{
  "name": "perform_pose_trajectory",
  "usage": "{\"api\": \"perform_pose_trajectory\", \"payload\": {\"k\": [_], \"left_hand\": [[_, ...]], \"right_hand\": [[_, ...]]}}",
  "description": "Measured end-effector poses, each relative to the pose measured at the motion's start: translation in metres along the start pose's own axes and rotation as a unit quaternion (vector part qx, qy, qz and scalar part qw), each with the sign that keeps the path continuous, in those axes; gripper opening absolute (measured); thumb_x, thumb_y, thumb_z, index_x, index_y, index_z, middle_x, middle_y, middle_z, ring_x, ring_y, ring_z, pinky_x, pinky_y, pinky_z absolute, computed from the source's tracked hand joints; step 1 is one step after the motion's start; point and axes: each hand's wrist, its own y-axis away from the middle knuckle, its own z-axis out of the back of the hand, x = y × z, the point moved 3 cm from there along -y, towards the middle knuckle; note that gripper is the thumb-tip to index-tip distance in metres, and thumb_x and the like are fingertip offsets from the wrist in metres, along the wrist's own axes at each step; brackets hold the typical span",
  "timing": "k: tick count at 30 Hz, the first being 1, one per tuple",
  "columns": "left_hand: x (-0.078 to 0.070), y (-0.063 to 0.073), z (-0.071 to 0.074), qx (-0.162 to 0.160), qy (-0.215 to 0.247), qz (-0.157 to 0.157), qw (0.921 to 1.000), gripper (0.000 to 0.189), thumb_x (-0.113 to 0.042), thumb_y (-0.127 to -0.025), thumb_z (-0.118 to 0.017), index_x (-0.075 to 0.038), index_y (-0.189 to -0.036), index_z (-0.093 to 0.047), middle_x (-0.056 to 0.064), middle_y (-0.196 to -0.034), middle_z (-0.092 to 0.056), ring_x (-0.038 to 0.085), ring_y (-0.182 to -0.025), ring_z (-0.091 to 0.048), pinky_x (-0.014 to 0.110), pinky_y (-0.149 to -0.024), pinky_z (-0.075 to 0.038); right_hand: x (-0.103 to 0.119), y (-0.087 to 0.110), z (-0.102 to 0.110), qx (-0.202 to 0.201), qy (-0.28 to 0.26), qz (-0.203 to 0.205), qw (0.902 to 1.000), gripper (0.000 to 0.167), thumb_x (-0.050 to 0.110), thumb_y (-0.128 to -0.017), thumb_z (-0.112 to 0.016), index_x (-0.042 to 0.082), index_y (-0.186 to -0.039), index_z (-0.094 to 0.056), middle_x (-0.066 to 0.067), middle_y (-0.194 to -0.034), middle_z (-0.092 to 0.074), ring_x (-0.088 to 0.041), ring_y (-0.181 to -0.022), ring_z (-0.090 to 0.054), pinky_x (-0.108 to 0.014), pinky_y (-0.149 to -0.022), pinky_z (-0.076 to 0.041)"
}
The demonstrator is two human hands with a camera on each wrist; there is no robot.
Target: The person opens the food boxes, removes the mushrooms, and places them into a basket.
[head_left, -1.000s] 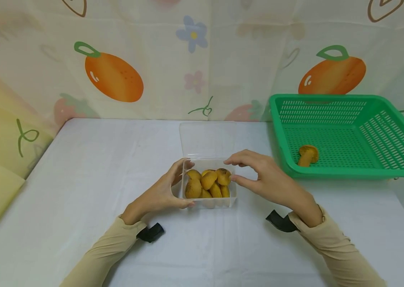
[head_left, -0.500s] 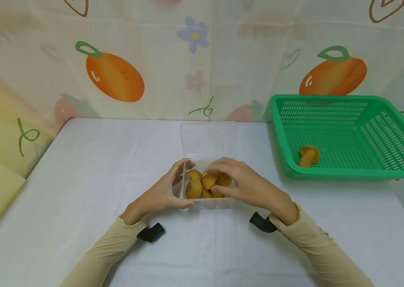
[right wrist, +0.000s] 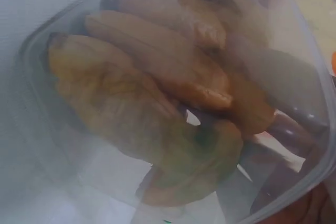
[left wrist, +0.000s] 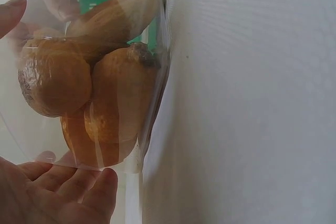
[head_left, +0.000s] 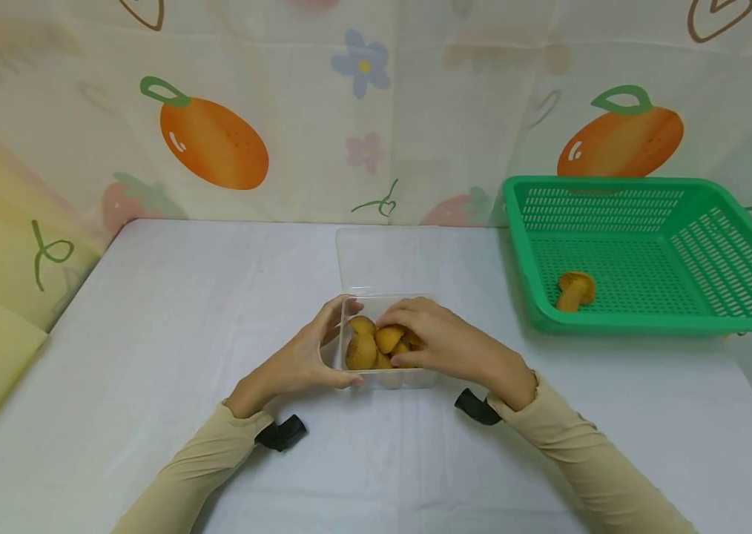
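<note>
A clear plastic box [head_left: 389, 380] with several yellow-brown mushrooms [head_left: 360, 351] stands mid-table, its transparent lid [head_left: 387, 259] folded back behind it. My left hand [head_left: 299, 360] grips the box's left end, thumb at the front wall and fingers at the back. Reaching in from the right, my right hand [head_left: 449, 343] has its thumb and fingers bent round the right-hand mushrooms and hides part of them. Through the wall, the left wrist view shows mushrooms [left wrist: 58, 80] packed together. In the right wrist view, long mushrooms [right wrist: 105, 87] lie side by side behind the hazy plastic.
A green slotted basket [head_left: 616, 322] stands at the back right with one mushroom [head_left: 575, 291] inside. White cloth [head_left: 149, 319] covers the table. Behind it hangs a curtain [head_left: 309, 148] with printed fruit.
My right hand has moved left from the box's right rim to over the mushrooms inside, its fingers drawing closer round them. The left hand stays on the box.
</note>
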Motion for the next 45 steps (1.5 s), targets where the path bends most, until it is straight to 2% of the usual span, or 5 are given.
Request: {"api": "perform_pose_trajectory", "payload": {"k": [4, 16, 29, 37, 45], "left_hand": [[0.000, 0.000, 0.000, 0.000, 0.001, 0.000, 1.0000, 0.103, -0.016, -0.073, -0.088, -0.019, -0.152, -0.023, 0.010, -0.153, -0.036, 0.027, -0.148, -0.031, 0.055, -0.123, -0.024], [0.000, 0.000, 0.000, -0.001, 0.005, -0.011, 0.9999, 0.102, -0.015, -0.073, -0.088, -0.018, -0.152, -0.022, 0.014, -0.154, -0.035, 0.031, -0.146, -0.033, 0.058, -0.121, -0.025], [0.001, 0.000, 0.001, -0.003, -0.003, -0.008, 1.0000, 0.101, -0.015, -0.074, -0.087, -0.015, -0.151, -0.023, 0.012, -0.153, -0.036, 0.030, -0.147, -0.033, 0.058, -0.121, -0.025], [0.001, -0.001, 0.002, -0.002, -0.004, -0.008, 1.0000, 0.102, -0.015, -0.074, -0.087, -0.014, -0.152, -0.022, 0.014, -0.153, -0.035, 0.031, -0.146, -0.033, 0.059, -0.121, -0.025], [0.002, -0.001, 0.001, -0.002, -0.003, -0.009, 0.9999, 0.102, -0.014, -0.074, -0.087, -0.014, -0.152, -0.022, 0.012, -0.153, -0.035, 0.031, -0.146, -0.032, 0.060, -0.121, -0.025]], "right_hand": [[0.000, -0.001, -0.002, 0.001, 0.013, -0.004, 0.9999, 0.042, 0.014, -0.083, -0.080, 0.009, -0.122, -0.065, -0.005, -0.121, -0.067, -0.026, -0.119, -0.056, -0.045, -0.109, -0.043], [0.000, 0.003, 0.007, -0.063, -0.029, 0.031, 0.9971, 0.041, -0.008, -0.075, -0.076, 0.009, -0.111, -0.071, -0.003, -0.108, -0.060, -0.018, -0.101, -0.061, -0.029, -0.085, -0.057], [-0.007, 0.015, 0.032, -0.166, -0.039, 0.045, 0.9843, 0.038, 0.010, -0.077, -0.084, 0.006, -0.110, -0.065, -0.002, -0.109, -0.067, -0.012, -0.095, -0.061, -0.026, -0.083, -0.056], [-0.018, 0.024, 0.036, -0.136, -0.048, 0.019, 0.9894, 0.044, 0.013, -0.074, -0.085, 0.009, -0.115, -0.071, -0.004, -0.112, -0.065, -0.016, -0.098, -0.061, -0.026, -0.078, -0.053], [-0.024, 0.029, 0.034, -0.130, -0.083, -0.004, 0.9881, 0.047, 0.010, -0.071, -0.086, 0.005, -0.113, -0.065, -0.008, -0.116, -0.069, -0.019, -0.100, -0.066, -0.036, -0.091, -0.059]]}}
